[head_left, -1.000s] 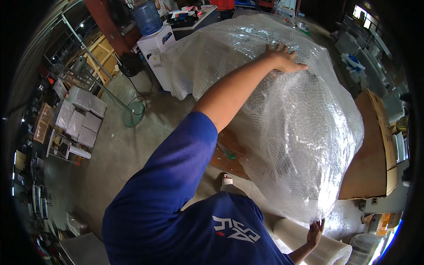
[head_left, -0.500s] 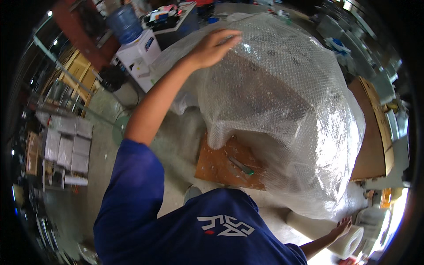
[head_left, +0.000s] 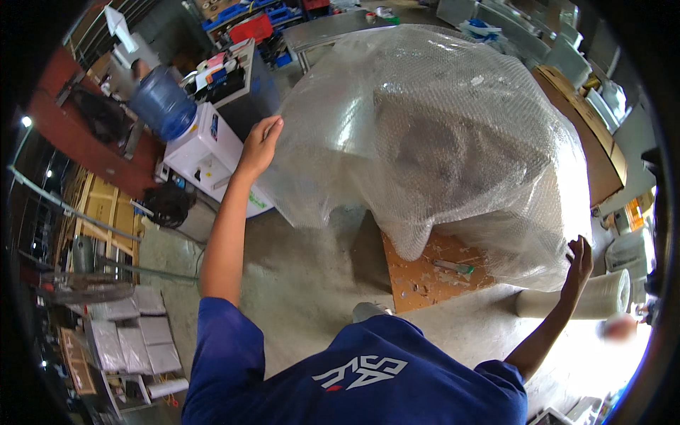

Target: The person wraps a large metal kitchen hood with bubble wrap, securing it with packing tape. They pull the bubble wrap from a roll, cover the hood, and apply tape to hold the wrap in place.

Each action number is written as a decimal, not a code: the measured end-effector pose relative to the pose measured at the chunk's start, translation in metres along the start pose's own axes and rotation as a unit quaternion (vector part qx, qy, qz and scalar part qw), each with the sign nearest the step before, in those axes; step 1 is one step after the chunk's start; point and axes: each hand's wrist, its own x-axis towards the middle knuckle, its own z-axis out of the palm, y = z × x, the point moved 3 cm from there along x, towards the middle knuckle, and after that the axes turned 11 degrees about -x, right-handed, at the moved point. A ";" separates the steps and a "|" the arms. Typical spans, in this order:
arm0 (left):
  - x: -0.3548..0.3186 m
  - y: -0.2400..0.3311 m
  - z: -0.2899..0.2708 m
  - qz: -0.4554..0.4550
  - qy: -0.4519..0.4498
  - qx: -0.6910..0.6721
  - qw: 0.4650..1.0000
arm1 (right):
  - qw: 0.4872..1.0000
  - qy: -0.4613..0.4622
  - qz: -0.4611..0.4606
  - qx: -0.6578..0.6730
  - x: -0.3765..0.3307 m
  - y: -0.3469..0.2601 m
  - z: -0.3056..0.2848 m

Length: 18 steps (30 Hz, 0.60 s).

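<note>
A large sheet of clear bubble wrap drapes over a bulky object whose dark shape shows dimly through it. At the sheet's left edge my left hand is raised, its fingers closed on the wrap. My right hand is by the lower right edge of the sheet, fingers bent and apart; whether they touch the plastic is hard to tell. Beneath the wrap a worn brown board sticks out, with a utility knife with a green end lying on it.
A thick roll of wrap lies on the floor at the right, near a cardboard sheet. To the left stands a white water dispenser with a blue bottle. Wrapped packages are stacked at the lower left.
My left hand has drawn the wrap's edge out to the left, spreading the sheet. My right hand has moved up from the roll to the sheet's edge. The view has turned.
</note>
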 end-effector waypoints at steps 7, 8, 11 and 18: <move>0.049 -0.032 0.017 -0.024 -0.074 -0.081 0.994 | 0.981 0.099 -0.131 -0.102 0.035 -0.111 0.048; 0.060 -0.023 0.022 -0.027 -0.095 -0.079 0.992 | 0.968 0.123 -0.175 -0.128 0.038 -0.125 0.056; 0.118 -0.026 0.029 0.003 -0.150 -0.087 0.985 | 0.966 0.141 -0.188 -0.112 0.050 -0.156 0.088; 0.264 -0.012 0.088 0.067 -0.229 -0.061 0.969 | 0.967 0.092 -0.188 -0.143 0.087 -0.215 0.139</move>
